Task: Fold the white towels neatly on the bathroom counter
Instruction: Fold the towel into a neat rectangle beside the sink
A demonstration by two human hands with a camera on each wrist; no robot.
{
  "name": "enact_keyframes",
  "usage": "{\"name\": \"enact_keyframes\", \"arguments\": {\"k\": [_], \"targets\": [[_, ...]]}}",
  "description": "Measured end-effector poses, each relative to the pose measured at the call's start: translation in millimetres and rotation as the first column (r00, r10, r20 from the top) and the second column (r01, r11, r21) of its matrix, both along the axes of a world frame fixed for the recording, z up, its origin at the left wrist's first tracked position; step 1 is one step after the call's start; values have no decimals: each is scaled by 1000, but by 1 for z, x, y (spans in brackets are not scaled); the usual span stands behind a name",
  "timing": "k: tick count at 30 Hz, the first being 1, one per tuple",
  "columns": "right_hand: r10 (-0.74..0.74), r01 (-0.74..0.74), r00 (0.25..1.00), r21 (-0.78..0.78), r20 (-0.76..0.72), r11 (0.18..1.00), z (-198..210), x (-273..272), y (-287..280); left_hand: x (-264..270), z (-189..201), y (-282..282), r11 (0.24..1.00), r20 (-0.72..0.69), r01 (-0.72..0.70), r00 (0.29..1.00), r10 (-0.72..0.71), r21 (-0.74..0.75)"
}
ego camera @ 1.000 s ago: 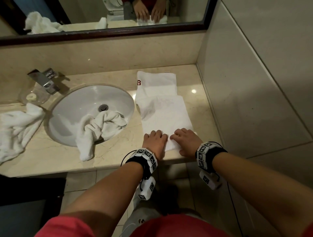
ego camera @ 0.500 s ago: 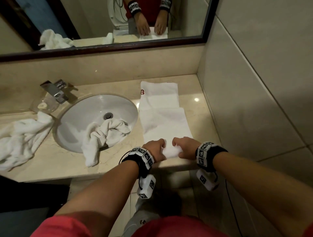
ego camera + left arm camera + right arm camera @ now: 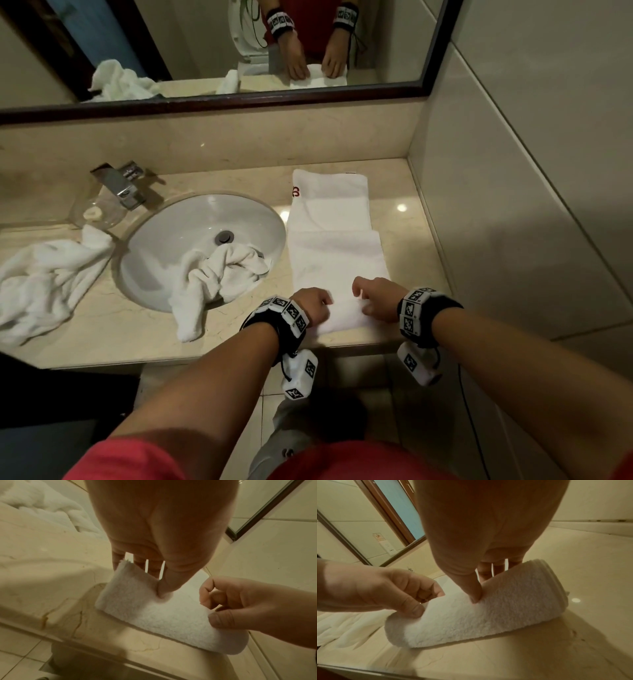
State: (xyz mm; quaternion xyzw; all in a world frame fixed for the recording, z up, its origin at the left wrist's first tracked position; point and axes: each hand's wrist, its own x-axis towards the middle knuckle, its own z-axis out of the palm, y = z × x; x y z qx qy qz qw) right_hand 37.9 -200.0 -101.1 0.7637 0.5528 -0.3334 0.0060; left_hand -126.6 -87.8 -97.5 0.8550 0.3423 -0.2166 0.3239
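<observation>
**Rolling the near end of a white towel at the counter edge**

The long towel lay flat on the counter, running from the near edge at 6 o'clock toward the mirror at 12 o'clock, just right of the sink. Its near end had been turned over into a soft, thick roll. The left hand pinched the roll's left end, thumb pressed into the pile and fingers curled behind. The right hand pinched the right end in the same manner, thumb dimpling the terry. Both grips were narrow and closed on cloth.

The dimples under the thumbs suggested a light, limp, compressible fabric that would sag or unroll if released at one end only. It was probably best held at both outer ends of the roll, with even pressure, so that the edges stayed square.

A second towel hung crumpled over the sink rim at 9 o'clock, and a third lay bunched farther left, below the faucet; both appeared still unfolded.
</observation>
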Motion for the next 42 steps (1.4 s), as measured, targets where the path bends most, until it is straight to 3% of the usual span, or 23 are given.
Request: {"name": "enact_keyframes", "arguments": {"k": [7,11,18,26,29,35,39,42], "targets": [[111,-123,976,54,187,991,1,4,6,-3,-6,0,991,18,-51,999,49,122],[104,-136,962,110,254,985,-1,6,5,3,-6,0,959,106,8,994,-40,283],[74,-136,951,190,299,972,-6,-3,-1,2,-15,-10,918,201,100,961,-189,385],[43,-147,942,294,333,944,-13,-7,-6,-10,-19,-20,835,20,242,957,-290,495],[73,-179,945,318,320,931,-11,-7,-10,-8,-21,-22,820,3,233,961,-275,523],[181,-250,927,182,329,951,-11,-5,-22,-6,-21,-23,815,15,201,968,-249,544],[206,-261,897,93,391,961,-4,-10,-17,-7,-14,-22,846,13,222,966,-260,484],[246,-277,901,37,358,960,6,-12,-12,-11,-5,-19,884,12,232,966,-260,407]]}}
